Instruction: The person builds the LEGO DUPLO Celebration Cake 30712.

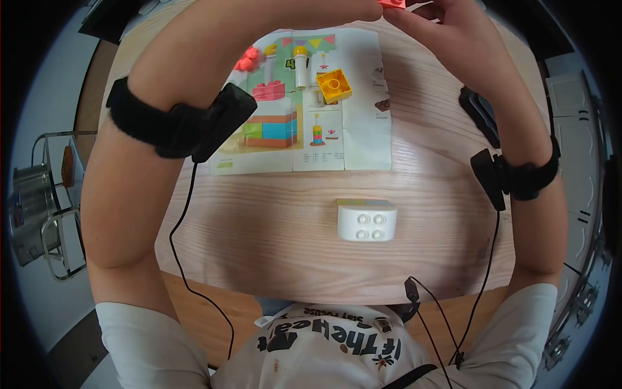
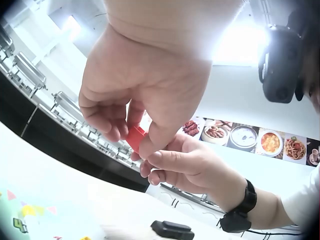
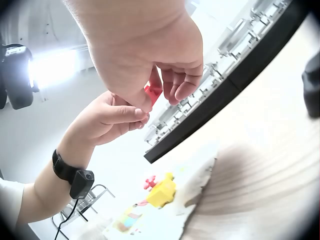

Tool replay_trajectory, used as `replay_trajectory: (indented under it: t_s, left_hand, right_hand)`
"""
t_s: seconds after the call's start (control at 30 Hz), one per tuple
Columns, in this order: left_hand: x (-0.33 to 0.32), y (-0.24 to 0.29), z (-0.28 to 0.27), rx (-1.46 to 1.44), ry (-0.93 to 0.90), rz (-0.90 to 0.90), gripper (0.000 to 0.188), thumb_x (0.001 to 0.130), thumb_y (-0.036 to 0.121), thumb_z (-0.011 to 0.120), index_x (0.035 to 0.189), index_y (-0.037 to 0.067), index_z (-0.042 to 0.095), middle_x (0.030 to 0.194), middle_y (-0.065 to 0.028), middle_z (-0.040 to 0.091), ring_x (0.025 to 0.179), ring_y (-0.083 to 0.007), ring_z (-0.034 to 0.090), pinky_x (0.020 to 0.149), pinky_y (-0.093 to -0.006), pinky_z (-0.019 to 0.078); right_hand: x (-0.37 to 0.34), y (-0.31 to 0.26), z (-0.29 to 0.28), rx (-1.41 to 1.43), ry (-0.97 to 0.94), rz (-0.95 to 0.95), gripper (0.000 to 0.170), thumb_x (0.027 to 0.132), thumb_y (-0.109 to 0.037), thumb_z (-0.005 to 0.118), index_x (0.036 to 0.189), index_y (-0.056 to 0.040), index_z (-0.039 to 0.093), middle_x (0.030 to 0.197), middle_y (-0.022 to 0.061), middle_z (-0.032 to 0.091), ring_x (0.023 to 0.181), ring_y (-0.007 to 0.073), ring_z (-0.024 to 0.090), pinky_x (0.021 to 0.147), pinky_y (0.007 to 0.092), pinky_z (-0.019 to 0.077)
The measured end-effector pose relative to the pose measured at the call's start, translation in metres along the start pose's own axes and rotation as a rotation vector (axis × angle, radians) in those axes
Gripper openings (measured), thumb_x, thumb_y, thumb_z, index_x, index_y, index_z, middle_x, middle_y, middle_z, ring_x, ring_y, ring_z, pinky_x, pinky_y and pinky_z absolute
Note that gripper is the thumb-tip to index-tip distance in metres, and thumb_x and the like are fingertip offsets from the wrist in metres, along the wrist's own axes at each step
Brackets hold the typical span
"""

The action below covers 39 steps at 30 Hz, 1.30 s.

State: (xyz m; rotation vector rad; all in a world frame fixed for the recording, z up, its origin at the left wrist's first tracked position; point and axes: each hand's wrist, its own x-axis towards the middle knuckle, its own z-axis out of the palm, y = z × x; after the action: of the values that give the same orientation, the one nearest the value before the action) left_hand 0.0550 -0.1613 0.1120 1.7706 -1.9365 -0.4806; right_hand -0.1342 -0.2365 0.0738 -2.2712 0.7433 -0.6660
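Note:
Both hands are raised at the far side of the table and meet at a small red toy brick, cut off by the top edge of the head view. The left wrist view has my left hand pinching the brick between thumb and fingers. From the other side, my right hand pinches it too, thumb against it. Below them, on a printed picture sheet, lie a yellow brick with its hollow side up, a white candle-like piece with a yellow top, and a coral-red flower-shaped piece.
Nearer my body, a white block with studs facing me sits on the wooden table. A black device lies by the right edge. Cables run down from both wrist cameras.

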Motion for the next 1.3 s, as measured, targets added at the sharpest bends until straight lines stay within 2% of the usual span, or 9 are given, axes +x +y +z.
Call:
replay_trajectory:
  t_s: [0.13,0.2,0.43,0.47,0.5,0.57,0.73,1.07,1.3]
  left_hand:
    - [-0.062,0.061,-0.052,-0.16,-0.018,0.029,0.039,0.084,0.019,0.073,0.114,-0.007,0.069,0.099,-0.017,0.073,0.087,-0.0222,0.07,0.077,-0.0308,0.0558]
    - [-0.09,0.086,-0.059,-0.184,0.012,0.047,0.039,0.084,0.02,0.074,0.113,-0.006,0.069,0.096,-0.0135,0.072,0.085,-0.0184,0.068,0.076,-0.0287,0.0549]
    - [-0.159,0.127,-0.031,-0.061,0.23,0.117,0.034,0.086,0.022,0.082,0.108,0.0,0.068,0.09,-0.0017,0.067,0.082,-0.0084,0.061,0.073,-0.0234,0.0504]
    - [-0.164,0.121,-0.029,-0.08,0.227,0.156,0.033,0.086,0.021,0.083,0.107,0.001,0.068,0.09,-0.0013,0.067,0.082,-0.0077,0.061,0.073,-0.0228,0.0503]
    - [-0.169,0.116,-0.026,-0.098,0.223,0.195,0.031,0.087,0.021,0.083,0.107,0.002,0.069,0.09,-0.0009,0.067,0.082,-0.007,0.06,0.074,-0.0223,0.0502]
    - [-0.177,0.088,-0.01,-0.16,0.234,0.266,0.032,0.086,0.019,0.085,0.108,0.003,0.07,0.093,0.0002,0.065,0.084,-0.0074,0.058,0.075,-0.0229,0.0476]
    - [-0.189,0.065,0.03,-0.326,0.174,0.131,0.041,0.078,0.013,0.089,0.115,0.007,0.072,0.099,0.0031,0.061,0.093,-0.0088,0.05,0.083,-0.0259,0.0386]
    - [-0.176,0.033,0.061,-0.355,0.072,0.034,0.047,0.068,0.011,0.093,0.11,0.004,0.073,0.098,0.0006,0.065,0.086,-0.0125,0.05,0.081,-0.028,0.0409]
    - [-0.179,0.029,0.078,-0.378,-0.023,0.098,0.043,0.065,0.007,0.092,0.103,0.002,0.072,0.09,-0.0028,0.064,0.081,-0.0171,0.053,0.073,-0.0305,0.0429]
  right_hand:
    - [-0.031,-0.069,-0.022,-0.01,0.049,0.061,0.031,0.095,-0.017,0.078,0.118,0.0,0.066,0.1,0.0033,0.069,0.084,0.0071,0.063,0.073,0.0221,0.0514]
    - [-0.052,-0.085,-0.028,0.008,0.069,-0.078,0.034,0.094,-0.018,0.08,0.118,0.0011,0.065,0.102,0.0037,0.07,0.086,0.0073,0.064,0.075,0.022,0.0521]
    - [-0.112,-0.103,-0.048,0.27,-0.119,-0.252,0.039,0.095,-0.015,0.079,0.126,0.0018,0.063,0.111,0.0061,0.07,0.097,0.0118,0.067,0.087,0.0267,0.0539]
    - [-0.119,-0.095,-0.048,0.174,-0.143,-0.299,0.046,0.094,-0.018,0.079,0.133,0.0006,0.063,0.116,0.0054,0.07,0.103,0.0142,0.067,0.092,0.0292,0.0526]
    - [-0.129,-0.106,-0.045,0.199,-0.139,-0.195,0.048,0.088,-0.011,0.084,0.129,0.0034,0.064,0.115,0.0038,0.07,0.105,0.0133,0.066,0.096,0.0291,0.05]
    - [-0.141,-0.102,-0.038,0.148,-0.14,-0.264,0.046,0.087,-0.01,0.085,0.127,0.0025,0.065,0.115,0.0038,0.07,0.105,0.0133,0.065,0.095,0.0296,0.0501]
    - [-0.161,-0.075,-0.009,0.173,-0.114,-0.25,0.044,0.084,-0.009,0.086,0.123,0.0,0.068,0.116,0.0055,0.069,0.104,0.0155,0.065,0.096,0.0304,0.0492]
    - [-0.161,-0.037,0.026,0.396,-0.142,-0.086,0.041,0.084,-0.004,0.082,0.122,0.0017,0.067,0.115,0.0098,0.069,0.107,0.0205,0.065,0.097,0.0344,0.0499]
    - [-0.168,-0.025,0.022,0.272,-0.277,-0.139,0.046,0.075,-0.012,0.083,0.117,0.0001,0.07,0.112,0.0136,0.069,0.105,0.028,0.066,0.094,0.0373,0.0494]
